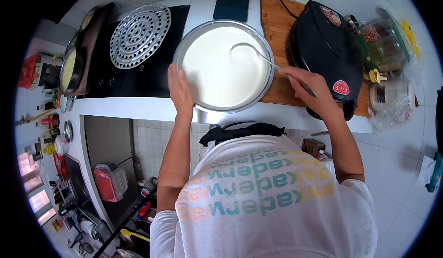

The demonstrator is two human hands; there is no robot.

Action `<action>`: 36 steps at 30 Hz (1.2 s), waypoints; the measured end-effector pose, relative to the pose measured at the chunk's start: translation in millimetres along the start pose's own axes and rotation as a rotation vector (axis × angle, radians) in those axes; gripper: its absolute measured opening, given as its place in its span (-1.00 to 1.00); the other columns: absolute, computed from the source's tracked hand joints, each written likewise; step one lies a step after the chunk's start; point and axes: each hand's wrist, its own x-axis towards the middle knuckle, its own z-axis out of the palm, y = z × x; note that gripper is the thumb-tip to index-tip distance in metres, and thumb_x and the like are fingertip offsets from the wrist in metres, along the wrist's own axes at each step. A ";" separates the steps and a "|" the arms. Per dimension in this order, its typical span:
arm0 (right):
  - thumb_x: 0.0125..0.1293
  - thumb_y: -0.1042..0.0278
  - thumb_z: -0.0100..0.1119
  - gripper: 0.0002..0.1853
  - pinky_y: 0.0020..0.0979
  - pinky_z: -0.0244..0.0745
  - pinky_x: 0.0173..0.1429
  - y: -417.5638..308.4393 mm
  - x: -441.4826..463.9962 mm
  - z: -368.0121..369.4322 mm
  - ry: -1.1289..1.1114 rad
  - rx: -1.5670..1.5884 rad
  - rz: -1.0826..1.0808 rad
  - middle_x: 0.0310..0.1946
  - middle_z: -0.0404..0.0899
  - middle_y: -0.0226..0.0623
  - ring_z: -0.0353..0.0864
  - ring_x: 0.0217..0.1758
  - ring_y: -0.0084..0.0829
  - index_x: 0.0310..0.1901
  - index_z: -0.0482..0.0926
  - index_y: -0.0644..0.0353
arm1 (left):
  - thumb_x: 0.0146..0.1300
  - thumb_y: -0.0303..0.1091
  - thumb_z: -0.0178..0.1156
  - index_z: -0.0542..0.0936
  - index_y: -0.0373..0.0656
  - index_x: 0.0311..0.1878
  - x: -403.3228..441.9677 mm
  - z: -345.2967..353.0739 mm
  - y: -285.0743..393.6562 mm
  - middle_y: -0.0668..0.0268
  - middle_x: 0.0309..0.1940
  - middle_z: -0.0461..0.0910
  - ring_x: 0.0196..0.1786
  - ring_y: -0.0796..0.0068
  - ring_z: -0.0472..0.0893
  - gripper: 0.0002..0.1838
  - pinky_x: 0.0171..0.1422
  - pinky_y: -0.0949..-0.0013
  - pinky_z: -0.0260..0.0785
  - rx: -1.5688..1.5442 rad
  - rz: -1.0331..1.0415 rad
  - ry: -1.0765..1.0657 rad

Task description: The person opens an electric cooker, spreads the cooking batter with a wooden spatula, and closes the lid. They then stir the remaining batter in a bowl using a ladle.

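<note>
A wide metal bowl (266,89) full of smooth white liquid (217,69) stands at the counter's front edge. My left hand (181,88) lies against the bowl's left side, its fingers together along the outer wall. My right hand (311,91), to the right of the bowl, is closed around the handle of a metal ladle (273,64). The ladle's handle crosses the bowl's right rim, and its round head rests in the white liquid at the upper right, mostly covered by it.
A perforated metal steamer plate (140,35) lies on the black cooktop (138,80) at left. Right of the bowl, a black electric appliance (325,50) sits on a wooden board (274,27). Beyond it are containers (380,45) and a plastic-wrapped jar (392,99). Pans (70,71) stand far left.
</note>
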 end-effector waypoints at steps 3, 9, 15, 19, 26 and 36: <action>0.19 0.48 -0.04 -0.77 -0.40 0.40 -0.35 15.6 15.2 21.9 0.055 0.075 -0.006 -0.44 0.55 -0.16 0.55 -0.45 -0.24 -0.12 0.50 0.14 | 0.35 -0.04 -0.35 0.22 -0.42 0.17 0.2 0.4 -0.1 -0.05 0.22 0.16 0.31 0.08 0.10 -0.41 0.37 0.25 -0.11 0.004 0.000 -0.001; 0.24 0.44 -0.08 -0.77 -0.48 0.33 -0.48 19.0 37.7 62.9 0.022 0.309 0.010 -0.59 0.48 -0.28 0.45 -0.61 -0.46 -0.08 0.48 0.11 | 0.36 -0.07 -0.36 0.22 -0.41 0.17 0.0 1.3 -3.1 -0.04 0.21 0.17 0.30 0.09 0.11 -0.43 0.37 0.26 -0.09 0.011 0.017 0.004; 0.28 0.42 -0.13 -0.76 -0.59 0.29 -0.54 -2.4 25.6 77.0 -0.066 0.319 -0.092 -0.73 0.34 -0.44 0.37 -0.68 -0.66 -0.05 0.47 0.13 | 0.36 -0.08 -0.35 0.23 -0.41 0.17 0.2 0.8 -2.6 -0.04 0.21 0.17 0.30 0.09 0.12 -0.44 0.36 0.26 -0.09 0.008 0.007 0.004; 0.24 0.46 -0.09 -0.76 -0.48 0.29 -0.44 -12.7 2.1 61.4 -0.235 0.389 -0.011 -0.58 0.44 -0.31 0.38 -0.61 -0.51 -0.06 0.44 0.13 | 0.35 -0.08 -0.35 0.23 -0.42 0.17 -0.1 0.6 -3.3 -0.04 0.21 0.17 0.30 0.09 0.12 -0.44 0.36 0.26 -0.09 -0.011 0.008 0.009; 0.21 0.53 -0.07 -0.77 -0.57 0.31 -0.52 -9.3 -35.4 2.3 -0.284 0.293 0.168 -0.56 0.47 -0.38 0.40 -0.65 -0.61 -0.10 0.48 0.19 | 0.35 -0.05 -0.34 0.22 -0.42 0.18 -0.8 -0.7 -1.1 -0.03 0.22 0.16 0.31 0.09 0.09 -0.42 0.37 0.25 -0.11 0.012 0.012 -0.002; 0.16 0.50 0.00 -0.76 -0.44 0.37 -0.42 11.2 -11.5 11.3 0.046 -0.051 -0.102 -0.46 0.53 -0.20 0.50 -0.50 -0.30 -0.10 0.48 0.17 | 0.35 -0.04 -0.36 0.20 -0.41 0.19 -0.3 -1.0 0.3 -0.03 0.22 0.16 0.32 0.10 0.09 -0.40 0.37 0.26 -0.11 0.030 0.021 -0.011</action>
